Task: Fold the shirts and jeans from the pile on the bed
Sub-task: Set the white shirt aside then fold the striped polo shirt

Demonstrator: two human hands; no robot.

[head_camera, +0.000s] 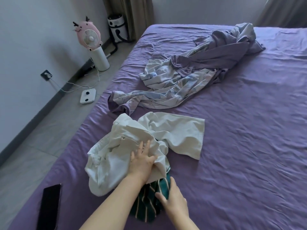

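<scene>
Looking down through the head camera, we see a bed [240, 130] covered by a purple sheet, with the clothes pile at its near left part. Our left hand [142, 161] lies on a crumpled white garment [116, 146]; its fingers [141, 146] are spread flat on the cloth while the thumb pinches a fold. Our right hand [174, 201] rests on a green striped garment [147, 203] with fingers straight and slightly spread. The white garment overlaps the striped one and hides most of it; we cannot tell which piece is a shirt and which is jeans. A rumpled quilt cover [191, 77] lies beyond the pile, close to it. A dark phone [49, 206] lies on the near left edge of the bed. On the floor [49, 130] to the left stand a pink fan [90, 37], a white scale [88, 96] and a vacuum cleaner [118, 27].
</scene>
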